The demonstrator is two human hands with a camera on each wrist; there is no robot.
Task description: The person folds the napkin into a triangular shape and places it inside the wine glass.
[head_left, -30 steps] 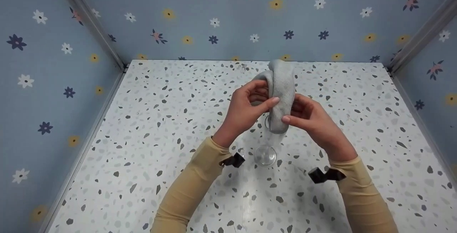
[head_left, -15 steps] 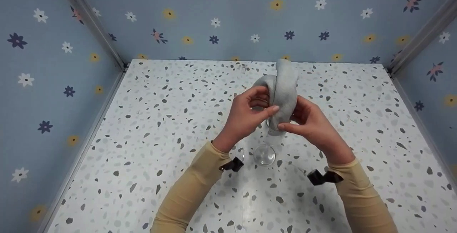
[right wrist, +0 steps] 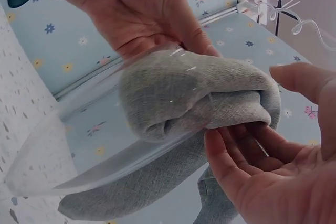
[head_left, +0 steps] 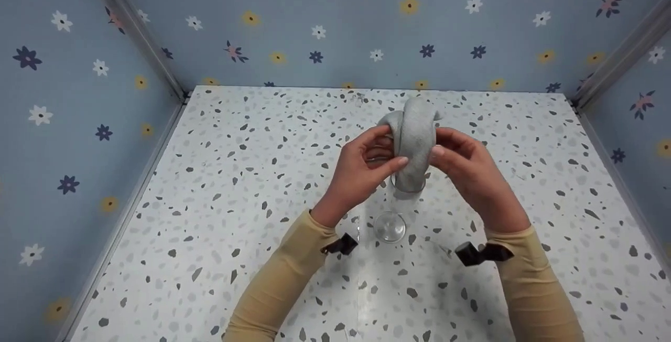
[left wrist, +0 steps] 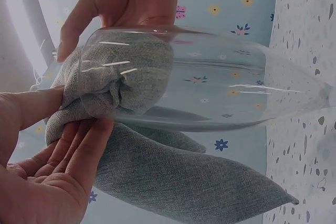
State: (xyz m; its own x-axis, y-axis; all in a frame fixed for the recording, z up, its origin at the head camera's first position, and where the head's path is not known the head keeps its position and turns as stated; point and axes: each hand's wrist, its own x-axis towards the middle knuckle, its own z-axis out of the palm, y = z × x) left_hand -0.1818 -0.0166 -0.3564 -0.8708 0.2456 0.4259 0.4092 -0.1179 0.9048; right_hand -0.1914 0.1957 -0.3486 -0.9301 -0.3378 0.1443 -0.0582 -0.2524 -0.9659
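Note:
A clear stemmed glass (left wrist: 220,95) stands upright on the table, its round foot (head_left: 390,227) showing in the head view. Grey folded cloth (head_left: 418,137) is tucked into its mouth as a rounded bundle, and loose ends (left wrist: 199,184) hang outside behind the bowl. My left hand (head_left: 361,169) pinches the cloth at the rim, thumb over the fold and fingers beneath. On the other side, my right hand (head_left: 477,177) has its fingers against the cloth and rim. Its thumb is lifted off in the right wrist view, where the hand (right wrist: 294,161) looks loosely spread.
The speckled white table (head_left: 236,253) extends around the glass. Blue flowered panels (head_left: 346,27) enclose it at the back and both sides. Black wrist devices (head_left: 343,245) sit on both tan sleeves.
My right thumb has come off the front of the cloth and moved up to its right edge. The cloth's top sits lower, with its folds shifted. My left hand has stayed nearly still.

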